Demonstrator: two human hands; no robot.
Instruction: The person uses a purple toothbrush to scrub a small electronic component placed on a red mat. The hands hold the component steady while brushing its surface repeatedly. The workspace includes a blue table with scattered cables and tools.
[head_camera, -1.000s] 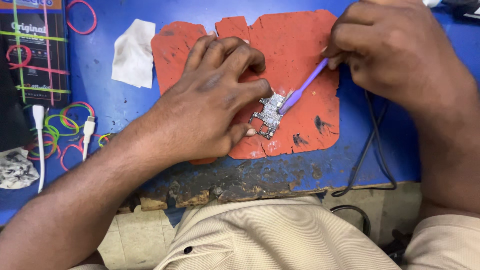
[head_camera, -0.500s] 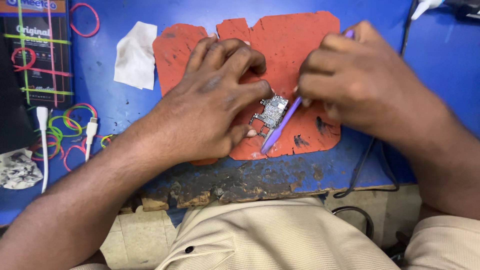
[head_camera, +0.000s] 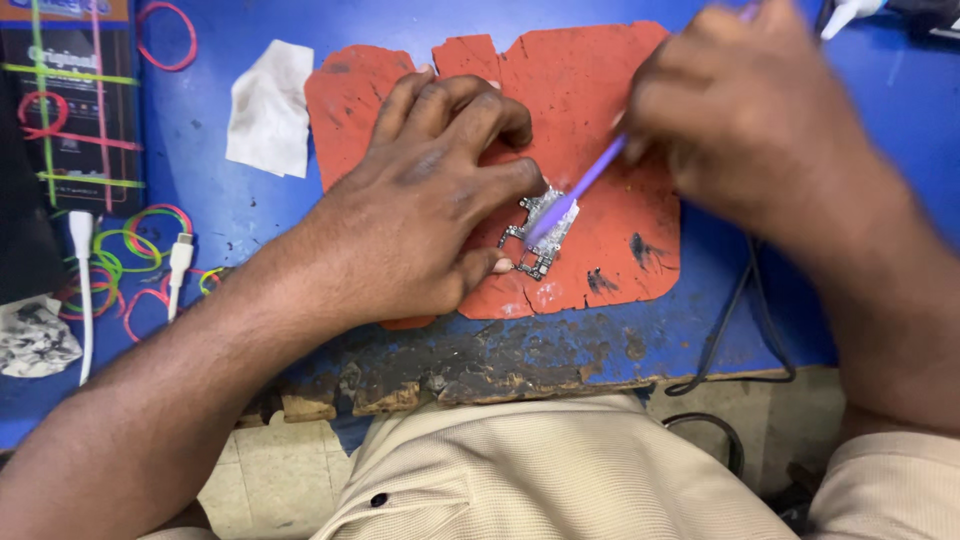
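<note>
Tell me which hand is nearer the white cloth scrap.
Left. The left hand rests just right of the white cloth scrap; the right hand is far across the orange mat.
</note>
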